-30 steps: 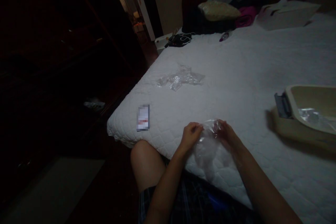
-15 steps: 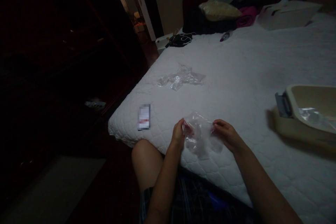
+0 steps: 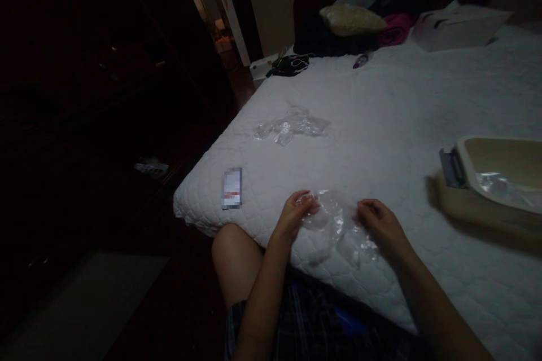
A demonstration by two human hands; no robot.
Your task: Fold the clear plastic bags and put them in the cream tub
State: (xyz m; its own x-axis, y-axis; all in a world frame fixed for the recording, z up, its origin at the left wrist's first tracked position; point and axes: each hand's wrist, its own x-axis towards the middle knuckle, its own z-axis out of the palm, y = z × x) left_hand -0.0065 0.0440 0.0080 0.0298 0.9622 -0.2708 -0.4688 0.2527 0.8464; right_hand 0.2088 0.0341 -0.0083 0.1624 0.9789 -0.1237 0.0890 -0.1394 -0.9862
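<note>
A clear plastic bag (image 3: 336, 225) is stretched loosely between my two hands, just above the near edge of the bed. My left hand (image 3: 296, 211) is closed on its left side, with the fingers partly behind the film. Its right side is pinched in my right hand (image 3: 379, 223), thumb and fingers bent together. Farther up the bed, more crumpled clear plastic bags (image 3: 292, 124) lie flat. To the left of my hands rests a phone-sized rectangle (image 3: 232, 188), its face blurred out.
At the right stands a cream plastic bin (image 3: 461, 208) with a grey handle and clear plastic inside. A white box (image 3: 459, 27), a pillow (image 3: 353, 20) and a pink roll (image 3: 394, 30) sit toward the headboard. White quilted bedding (image 3: 381, 113) spreads underneath.
My right hand has moved a little to the right, and my left fingers have shifted inward over the bag. The bag hangs wider and has changed its folds.
</note>
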